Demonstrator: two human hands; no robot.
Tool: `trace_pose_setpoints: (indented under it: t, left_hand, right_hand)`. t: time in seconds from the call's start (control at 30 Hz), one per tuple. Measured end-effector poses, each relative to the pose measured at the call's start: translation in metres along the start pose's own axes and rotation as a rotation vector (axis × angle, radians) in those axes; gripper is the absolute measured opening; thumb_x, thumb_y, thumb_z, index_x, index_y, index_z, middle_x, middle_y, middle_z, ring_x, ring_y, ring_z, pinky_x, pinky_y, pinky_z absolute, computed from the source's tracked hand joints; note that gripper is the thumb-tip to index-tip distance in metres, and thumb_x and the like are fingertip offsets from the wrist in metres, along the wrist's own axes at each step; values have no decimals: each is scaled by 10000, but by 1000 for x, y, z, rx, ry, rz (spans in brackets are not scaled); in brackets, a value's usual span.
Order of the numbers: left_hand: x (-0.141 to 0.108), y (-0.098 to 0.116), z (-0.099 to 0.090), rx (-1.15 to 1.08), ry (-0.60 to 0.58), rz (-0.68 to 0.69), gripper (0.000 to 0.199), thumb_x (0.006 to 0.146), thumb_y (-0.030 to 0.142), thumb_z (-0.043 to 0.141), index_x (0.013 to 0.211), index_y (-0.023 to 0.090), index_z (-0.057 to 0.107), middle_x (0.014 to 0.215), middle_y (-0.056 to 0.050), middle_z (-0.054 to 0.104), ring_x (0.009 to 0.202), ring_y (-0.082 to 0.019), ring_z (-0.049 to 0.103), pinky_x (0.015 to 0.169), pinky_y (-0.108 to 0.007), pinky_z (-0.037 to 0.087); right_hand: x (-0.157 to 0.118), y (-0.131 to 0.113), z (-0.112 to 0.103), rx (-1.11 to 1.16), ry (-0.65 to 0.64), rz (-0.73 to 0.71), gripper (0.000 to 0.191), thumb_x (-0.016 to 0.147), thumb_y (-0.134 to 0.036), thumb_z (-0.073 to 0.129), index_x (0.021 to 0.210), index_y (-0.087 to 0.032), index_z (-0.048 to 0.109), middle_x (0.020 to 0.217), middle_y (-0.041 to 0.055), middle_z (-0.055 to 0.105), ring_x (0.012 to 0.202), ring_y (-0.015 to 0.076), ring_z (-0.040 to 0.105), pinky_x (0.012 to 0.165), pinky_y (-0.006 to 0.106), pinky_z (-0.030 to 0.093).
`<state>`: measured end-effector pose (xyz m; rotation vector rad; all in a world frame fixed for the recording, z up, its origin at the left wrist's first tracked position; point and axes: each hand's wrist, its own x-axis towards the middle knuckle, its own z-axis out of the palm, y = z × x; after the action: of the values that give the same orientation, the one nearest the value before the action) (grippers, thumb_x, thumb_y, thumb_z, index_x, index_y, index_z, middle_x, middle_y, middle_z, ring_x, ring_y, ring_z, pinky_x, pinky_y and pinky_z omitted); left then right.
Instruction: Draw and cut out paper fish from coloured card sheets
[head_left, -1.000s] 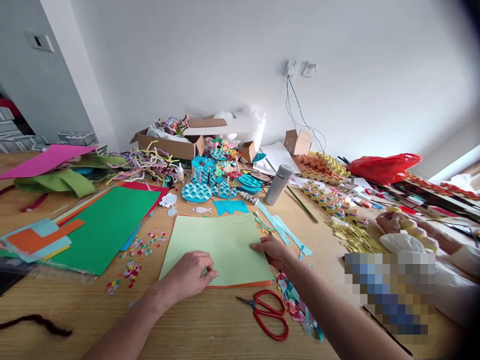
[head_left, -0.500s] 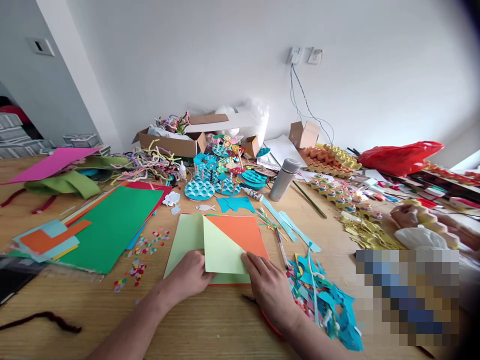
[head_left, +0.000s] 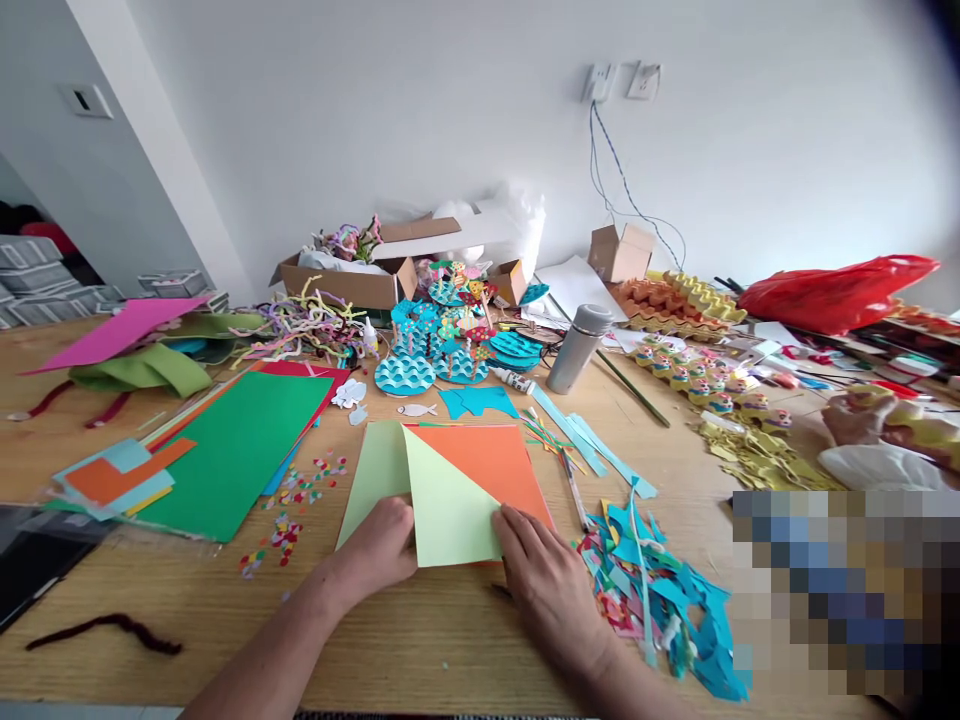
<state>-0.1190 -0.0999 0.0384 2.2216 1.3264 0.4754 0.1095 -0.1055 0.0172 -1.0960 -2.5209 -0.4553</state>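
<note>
A pale green sheet of paper [head_left: 448, 505] lies over orange paper [head_left: 487, 455] in front of me, one part of it folded across in a slanted flap. My left hand [head_left: 384, 548] is closed at the flap's left edge, its fingertips tucked behind the paper. At the flap's lower right corner, my right hand [head_left: 551, 580] grips the edge with its fingers together, the thumb hidden. A dark tip of some tool shows beside the right hand, mostly covered by it.
Blue paper scraps [head_left: 675, 600] lie right of my right hand. Green card [head_left: 247, 445] and confetti dots [head_left: 289, 525] are on the left. Behind stand a grey flask [head_left: 579, 350] and blue paper decorations [head_left: 405, 375]. A co-worker's hand [head_left: 855, 412] is at the far right.
The flap's lower edge has come down nearer to me, covering the green strip that showed below it. Both hands keep their hold. The whole view has shifted slightly.
</note>
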Motion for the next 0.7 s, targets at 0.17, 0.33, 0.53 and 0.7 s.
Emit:
trace_pose_setpoints:
  t: [0.17, 0.33, 0.53, 0.7]
  left_hand:
    - [2, -10, 8, 19, 76, -18, 226, 852, 207, 487, 782, 199, 702, 881, -50, 706, 854, -184, 635, 738, -257, 443]
    - [2, -13, 11, -11, 77, -12, 245, 871, 298, 498, 813, 188, 709, 886, -74, 710, 970, -204, 630, 825, -272, 458]
    - [-2, -1, 3, -77, 116, -3, 187, 837, 261, 550, 759, 189, 704, 913, -82, 709, 1067, -228, 583, 894, -315, 444]
    - [-23, 31, -3, -255, 217, 66, 179, 821, 302, 588, 733, 193, 698, 871, -74, 705, 941, -196, 607, 811, -284, 458]
  right_hand:
    - [14, 12, 0, 22, -46, 128, 377, 799, -2, 421, 1120, -123, 579, 926, 102, 701, 765, 208, 655, 616, 277, 455]
    - [42, 32, -6, 172, -184, 414, 198, 891, -179, 444, 839, -200, 634, 644, 26, 672, 562, 172, 612, 491, 250, 298]
    - [62, 54, -18, 418, -139, 489, 327, 868, -307, 430, 566, -196, 490, 502, 12, 550, 484, 143, 484, 489, 250, 277]
    - [63, 58, -40, 860, -118, 609, 345, 775, -469, 536, 573, -190, 558, 505, 4, 575, 465, 145, 494, 446, 241, 357]
